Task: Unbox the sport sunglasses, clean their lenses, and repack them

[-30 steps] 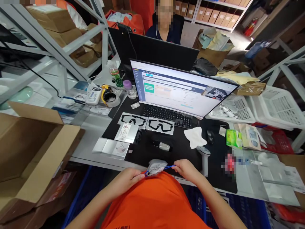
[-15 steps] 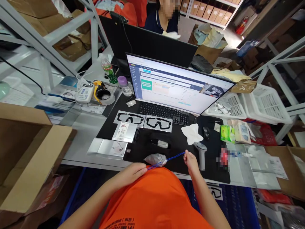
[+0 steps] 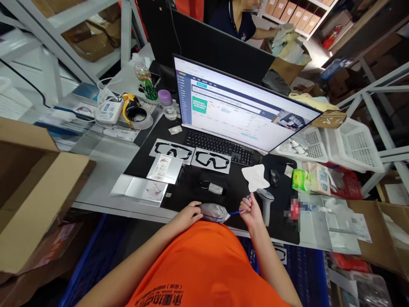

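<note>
A small grey drawstring pouch [image 3: 212, 211] lies near the desk's front edge, close against the orange shirt. My left hand [image 3: 188, 215] is closed at the pouch's left end, its fingertips partly hidden. Pinched in my right hand [image 3: 251, 209] is the blue drawstring [image 3: 235, 212], which runs out from the pouch's right end. Just beyond the pouch, a small clear packet [image 3: 215, 188] with a black item rests on the black desk mat [image 3: 188, 194]. A white cloth [image 3: 256, 177] and a handheld barcode scanner [image 3: 265, 204] are beside my right hand.
Glasses boxes [image 3: 212, 161] lie before the keyboard [image 3: 220, 147] and monitor [image 3: 230, 106]. An open carton [image 3: 60, 187] stands left. To the right are a mouse [image 3: 274, 178], a tissue pack [image 3: 300, 180] and white baskets [image 3: 354, 147]. Another person [image 3: 230, 21] works behind the monitors.
My left hand has gone from the cord near the shirt to the pouch's left end. My right hand has moved slightly inward and the cord between it and the pouch looks shorter.
</note>
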Motion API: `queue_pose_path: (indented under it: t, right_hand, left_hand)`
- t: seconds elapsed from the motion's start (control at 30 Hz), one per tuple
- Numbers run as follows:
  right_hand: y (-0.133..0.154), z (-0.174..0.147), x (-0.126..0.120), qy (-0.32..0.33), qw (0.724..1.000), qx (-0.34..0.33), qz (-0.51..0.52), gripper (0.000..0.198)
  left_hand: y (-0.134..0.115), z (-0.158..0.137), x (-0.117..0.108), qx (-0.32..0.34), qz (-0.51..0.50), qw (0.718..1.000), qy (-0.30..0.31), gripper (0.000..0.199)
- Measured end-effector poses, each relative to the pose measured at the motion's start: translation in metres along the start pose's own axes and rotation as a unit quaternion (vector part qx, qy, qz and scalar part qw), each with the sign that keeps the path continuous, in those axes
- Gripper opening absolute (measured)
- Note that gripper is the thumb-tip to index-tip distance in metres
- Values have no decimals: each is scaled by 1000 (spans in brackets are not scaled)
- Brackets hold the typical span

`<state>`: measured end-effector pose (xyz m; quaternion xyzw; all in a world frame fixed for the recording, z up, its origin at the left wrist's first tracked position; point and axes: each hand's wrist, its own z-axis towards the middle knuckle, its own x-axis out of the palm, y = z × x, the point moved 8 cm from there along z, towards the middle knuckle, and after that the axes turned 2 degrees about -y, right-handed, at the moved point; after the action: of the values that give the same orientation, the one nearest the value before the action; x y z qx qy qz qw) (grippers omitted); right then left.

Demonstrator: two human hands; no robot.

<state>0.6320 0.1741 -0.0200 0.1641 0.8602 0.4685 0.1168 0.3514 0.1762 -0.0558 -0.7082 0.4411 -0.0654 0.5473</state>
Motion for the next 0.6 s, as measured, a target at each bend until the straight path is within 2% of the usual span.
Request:
queue_pose_path:
  t: [0.1,0.17,0.23,0.37,0.43,0.5,0.6]
  right_hand:
    - [10,-1,29,52,990,-40,-128,47]
    - [14,-7,51,98,966,-70,-230,41]
    - [11,-16,74,154,926,-91,-333,41]
    - [-7,-35,114,236,832,-107,-491,56]
    - [-15,-40,127,255,800,-116,-531,46]
    - [-19,-43,135,267,786,-129,-543,35]
    - [-14,-45,134,278,801,-151,-508,34]
  left_hand:
    - [-4,4,2,16,-13,1000,-7,25]
    - [-8,7,1,27,-20,999,-19,25]
    - [-12,10,-1,36,-25,998,-33,25]
    - [-17,16,-3,39,-35,997,-50,26]
    - [-19,17,-3,34,-41,997,-57,27]
    - [-21,17,-2,28,-48,996,-66,27]
    - [-28,12,-4,28,-54,995,-83,27]
